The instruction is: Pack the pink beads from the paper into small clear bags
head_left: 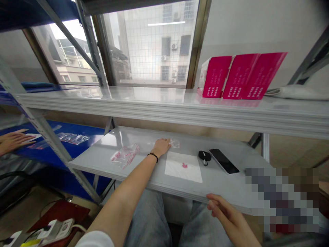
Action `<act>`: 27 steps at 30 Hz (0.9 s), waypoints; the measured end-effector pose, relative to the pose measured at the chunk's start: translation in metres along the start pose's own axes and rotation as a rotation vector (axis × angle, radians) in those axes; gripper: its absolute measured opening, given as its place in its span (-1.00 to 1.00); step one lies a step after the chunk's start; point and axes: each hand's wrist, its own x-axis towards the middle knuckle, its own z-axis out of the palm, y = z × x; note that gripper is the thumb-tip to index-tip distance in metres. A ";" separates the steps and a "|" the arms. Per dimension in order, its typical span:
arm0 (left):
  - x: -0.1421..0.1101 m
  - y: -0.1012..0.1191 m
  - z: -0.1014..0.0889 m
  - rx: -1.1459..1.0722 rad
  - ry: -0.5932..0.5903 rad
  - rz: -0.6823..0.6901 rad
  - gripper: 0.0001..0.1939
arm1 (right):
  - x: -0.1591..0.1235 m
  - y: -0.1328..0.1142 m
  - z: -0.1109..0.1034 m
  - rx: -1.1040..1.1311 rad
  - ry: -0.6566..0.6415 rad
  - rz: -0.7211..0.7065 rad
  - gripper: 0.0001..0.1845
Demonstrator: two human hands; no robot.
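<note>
My left hand (161, 146) reaches across the grey table (154, 178), palm down. Its fingers are closed at the edge of a small clear plastic bag (175, 143). Just in front of that wrist lies a white sheet of paper (177, 174) with a little cluster of pink pieces (184, 165) on it; their kind is too small to make out. Left of my forearm is a loose pile of clear plastic bags with pink-red edges (127, 154). My right hand (226, 212) hovers by the table's front edge, fingers partly apart, holding nothing.
A black phone (223, 160) and a small black case with a ring (204, 156) lie at the right. Pink boxes (241, 77) stand on the shelf (154, 106) above. Another person's hands (15, 140) work at a blue table (95, 132) on the left. Power strips (55, 230) sit below.
</note>
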 end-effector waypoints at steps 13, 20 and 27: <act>0.001 0.001 -0.002 -0.100 0.030 -0.075 -0.67 | 0.002 -0.016 0.011 0.022 -0.035 -0.033 -0.58; -0.015 -0.004 -0.036 -0.397 0.187 -0.148 -0.66 | 0.002 -0.018 0.011 0.062 -0.003 -0.029 -0.59; -0.133 0.034 -0.056 -1.122 0.185 0.095 -0.66 | 0.014 -0.065 0.026 0.182 0.093 -0.098 -0.54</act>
